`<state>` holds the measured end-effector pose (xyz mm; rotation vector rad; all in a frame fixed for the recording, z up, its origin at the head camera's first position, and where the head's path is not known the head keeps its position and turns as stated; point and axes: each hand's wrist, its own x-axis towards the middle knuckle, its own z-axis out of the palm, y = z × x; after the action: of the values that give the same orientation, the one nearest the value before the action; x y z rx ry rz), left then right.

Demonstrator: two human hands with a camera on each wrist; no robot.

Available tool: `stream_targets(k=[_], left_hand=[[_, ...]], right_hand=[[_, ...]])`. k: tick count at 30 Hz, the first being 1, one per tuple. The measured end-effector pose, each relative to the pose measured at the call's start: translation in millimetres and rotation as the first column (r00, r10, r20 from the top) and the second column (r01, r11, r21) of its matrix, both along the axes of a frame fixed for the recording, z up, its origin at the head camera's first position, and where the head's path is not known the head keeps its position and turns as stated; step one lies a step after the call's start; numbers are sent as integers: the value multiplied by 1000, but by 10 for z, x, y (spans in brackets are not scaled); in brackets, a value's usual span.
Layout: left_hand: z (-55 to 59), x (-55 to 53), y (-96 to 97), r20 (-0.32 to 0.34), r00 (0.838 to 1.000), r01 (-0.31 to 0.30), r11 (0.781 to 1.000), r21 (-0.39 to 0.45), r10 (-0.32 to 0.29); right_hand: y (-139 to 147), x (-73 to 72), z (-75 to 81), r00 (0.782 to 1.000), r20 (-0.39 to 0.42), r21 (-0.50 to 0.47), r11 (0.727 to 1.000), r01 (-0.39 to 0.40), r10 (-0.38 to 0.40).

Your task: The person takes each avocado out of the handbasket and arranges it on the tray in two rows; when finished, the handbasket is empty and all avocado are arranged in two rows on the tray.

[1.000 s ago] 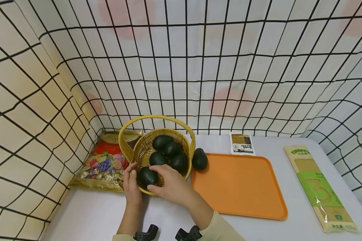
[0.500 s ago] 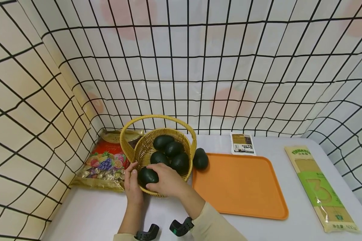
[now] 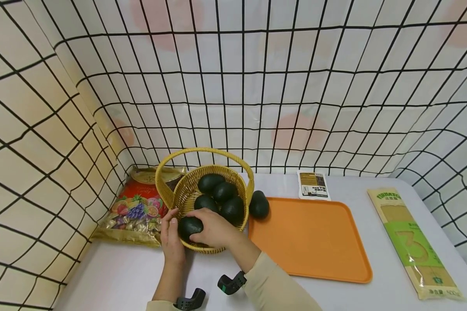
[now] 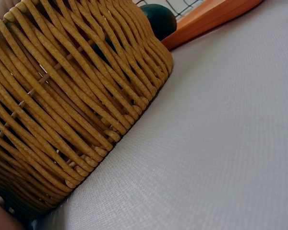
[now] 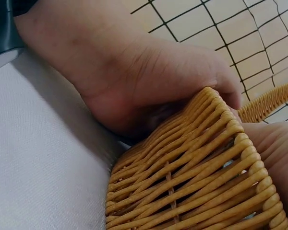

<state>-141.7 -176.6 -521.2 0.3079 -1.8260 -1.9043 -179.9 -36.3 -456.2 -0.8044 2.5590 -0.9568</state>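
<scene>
Several dark green avocados [image 3: 225, 192] lie in a yellow wicker basket [image 3: 208, 249] with a tall arched handle. My right hand [image 3: 217, 229] reaches over the front rim and grips the nearest avocado [image 3: 189, 229] between thumb and fingers. At the basket's front left side, my left hand [image 3: 173, 242] holds the rim and wall. The right wrist view shows my right hand [image 5: 149, 72] bent over the wicker rim, with the avocado hidden. In the left wrist view the basket's woven wall [image 4: 77, 86] fills the upper left, and only slivers of the hand show.
An orange tray [image 3: 311, 242] lies right of the basket, with one avocado [image 3: 259, 204] at its upper left corner. A candy bag [image 3: 136, 211] is at left, a small white packet [image 3: 313, 185] behind the tray, a noodle pack [image 3: 414, 244] far right. Black wire mesh [image 3: 241, 103] encloses the table.
My right hand, gripping the front avocado, has shifted slightly left, and its forearm has swung a little. The left hand stays at the basket's side.
</scene>
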Motion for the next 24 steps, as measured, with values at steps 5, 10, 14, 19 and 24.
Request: stream_targets(k=[5, 10, 14, 19, 24], left_hand=[[1, 8, 1, 5, 1000, 8, 1000, -1, -8], [9, 11, 2, -8, 1000, 22, 1000, 8, -22], [16, 11, 6, 2, 1000, 26, 1000, -12, -26], [-10, 6, -2, 4, 1000, 21, 1000, 2, -21], [7, 13, 0, 8, 1000, 14, 1000, -12, -14]], right_hand=[[29, 12, 19, 1000, 16, -20, 1000, 11, -11], [49, 27, 28, 999, 2, -93, 995, 46, -46], [70, 45, 36, 995, -10, -171, 981, 96, -99], [89, 77, 21, 985, -44, -309, 940, 147, -168], [115, 134, 20, 968, -77, -459, 870, 177, -237]])
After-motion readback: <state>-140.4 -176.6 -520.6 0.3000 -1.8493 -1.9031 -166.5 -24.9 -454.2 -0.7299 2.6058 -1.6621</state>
